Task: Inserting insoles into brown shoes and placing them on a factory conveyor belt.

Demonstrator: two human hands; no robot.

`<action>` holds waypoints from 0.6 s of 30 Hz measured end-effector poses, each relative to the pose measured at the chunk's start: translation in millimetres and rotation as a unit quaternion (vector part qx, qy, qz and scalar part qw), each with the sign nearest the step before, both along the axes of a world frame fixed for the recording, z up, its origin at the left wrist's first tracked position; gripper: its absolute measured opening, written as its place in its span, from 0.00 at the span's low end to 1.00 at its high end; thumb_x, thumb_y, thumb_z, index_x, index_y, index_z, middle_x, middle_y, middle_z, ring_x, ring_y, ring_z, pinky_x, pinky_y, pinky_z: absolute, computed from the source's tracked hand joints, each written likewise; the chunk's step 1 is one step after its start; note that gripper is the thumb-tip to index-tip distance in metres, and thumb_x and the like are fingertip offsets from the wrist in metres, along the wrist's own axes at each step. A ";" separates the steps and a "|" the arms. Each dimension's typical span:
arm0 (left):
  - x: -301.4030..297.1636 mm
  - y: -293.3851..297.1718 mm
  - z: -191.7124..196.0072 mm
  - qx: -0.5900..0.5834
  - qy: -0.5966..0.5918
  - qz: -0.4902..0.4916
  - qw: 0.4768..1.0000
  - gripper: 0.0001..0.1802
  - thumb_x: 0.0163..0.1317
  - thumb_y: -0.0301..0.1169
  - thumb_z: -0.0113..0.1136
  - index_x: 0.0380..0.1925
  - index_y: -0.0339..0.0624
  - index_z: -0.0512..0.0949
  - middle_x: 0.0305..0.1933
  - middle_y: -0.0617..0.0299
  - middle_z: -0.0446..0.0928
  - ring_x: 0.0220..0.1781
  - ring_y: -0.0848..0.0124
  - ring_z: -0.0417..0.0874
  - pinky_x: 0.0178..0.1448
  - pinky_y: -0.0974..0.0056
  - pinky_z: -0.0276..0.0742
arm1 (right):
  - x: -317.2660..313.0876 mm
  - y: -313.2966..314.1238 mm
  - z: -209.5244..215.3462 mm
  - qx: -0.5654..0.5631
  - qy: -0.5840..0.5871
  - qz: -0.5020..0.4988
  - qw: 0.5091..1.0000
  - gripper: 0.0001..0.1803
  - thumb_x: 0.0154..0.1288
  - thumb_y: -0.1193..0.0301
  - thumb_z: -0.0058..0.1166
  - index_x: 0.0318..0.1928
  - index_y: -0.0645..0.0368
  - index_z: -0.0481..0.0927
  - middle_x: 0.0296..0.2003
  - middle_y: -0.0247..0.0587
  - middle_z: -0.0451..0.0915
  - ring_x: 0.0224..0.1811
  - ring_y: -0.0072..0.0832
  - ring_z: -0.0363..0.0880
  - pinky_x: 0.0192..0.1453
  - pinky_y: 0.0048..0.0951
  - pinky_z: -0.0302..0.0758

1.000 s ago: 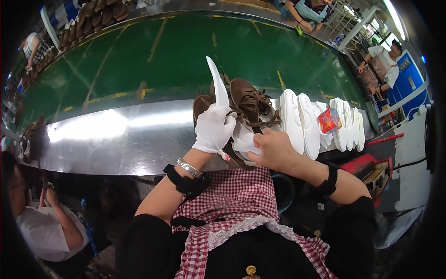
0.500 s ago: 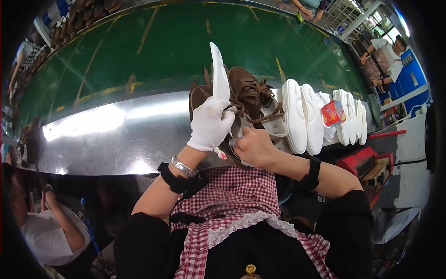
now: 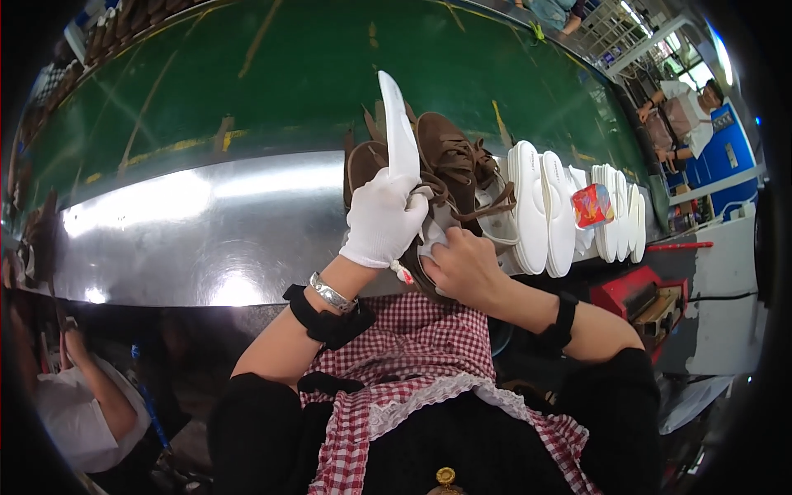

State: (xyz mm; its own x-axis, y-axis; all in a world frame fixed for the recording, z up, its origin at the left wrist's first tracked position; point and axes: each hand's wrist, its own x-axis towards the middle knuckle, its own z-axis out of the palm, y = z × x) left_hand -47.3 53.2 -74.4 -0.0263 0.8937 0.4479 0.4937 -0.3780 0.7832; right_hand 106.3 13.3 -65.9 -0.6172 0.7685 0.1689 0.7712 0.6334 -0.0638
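Workstation: a green surface (image 3: 272,91) spans the upper frame; a bare metal ledge (image 3: 223,231) runs below it. Co-workers appear at lower left (image 3: 91,404) and upper right (image 3: 681,115).

Held brown shoe (image 3: 426,284): at frame centre, over the ledge's near edge. Long axis runs roughly up and down the frame, heel end toward the lower edge; the toe is hidden. Two further brown shoes lie just beyond, one at its upper left (image 3: 363,163), one at its upper right (image 3: 445,142), toe toward the top.

White insole (image 3: 399,136): near-upright in the frame, narrow tip upward and leaning slightly left.

Left hand (image 3: 384,216): gloved, closed around the insole's lower end, thumb against the held shoe's laces. Right hand (image 3: 467,266): bare, fingers bent at the shoe opening; whether it grips cannot be told.

Containers: the held shoe's opening shows pale material (image 3: 432,234); a red housing (image 3: 609,293), right, holds a tan block (image 3: 662,304).
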 end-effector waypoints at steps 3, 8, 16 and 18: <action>1.9 -0.9 1.2 -0.009 0.006 0.000 1.000 0.07 0.47 0.31 0.56 0.25 0.41 0.77 0.26 0.51 0.74 0.26 0.56 0.77 0.32 0.58 0.73 | -2.8 13.2 1.8 -0.094 -0.078 0.033 0.992 0.13 0.47 0.63 0.51 0.18 0.62 0.77 0.19 0.49 0.72 0.23 0.41 0.74 0.25 0.38 0.71; 0.3 -1.7 6.0 -0.030 -0.001 -0.020 0.999 0.07 0.46 0.30 0.57 0.26 0.41 0.77 0.25 0.52 0.74 0.26 0.57 0.77 0.31 0.59 0.73 | -18.1 42.7 25.3 -0.290 -0.244 0.078 0.922 0.13 0.45 0.64 0.54 0.21 0.65 0.78 0.23 0.52 0.77 0.29 0.43 0.78 0.33 0.38 0.74; -0.7 1.3 2.3 -0.031 -0.004 -0.031 0.999 0.07 0.45 0.28 0.56 0.26 0.42 0.77 0.25 0.52 0.74 0.25 0.58 0.77 0.31 0.60 0.73 | -15.0 58.6 9.1 -0.274 -0.247 0.297 0.881 0.10 0.36 0.66 0.59 0.19 0.60 0.79 0.19 0.45 0.76 0.25 0.39 0.77 0.31 0.36 0.74; -2.1 2.5 0.2 -0.034 -0.018 -0.039 0.998 0.07 0.45 0.28 0.56 0.26 0.42 0.77 0.25 0.51 0.74 0.26 0.57 0.77 0.31 0.60 0.73 | -16.8 59.6 8.5 -0.261 -0.275 0.310 0.872 0.11 0.32 0.65 0.58 0.17 0.59 0.78 0.16 0.43 0.75 0.23 0.38 0.77 0.28 0.35 0.73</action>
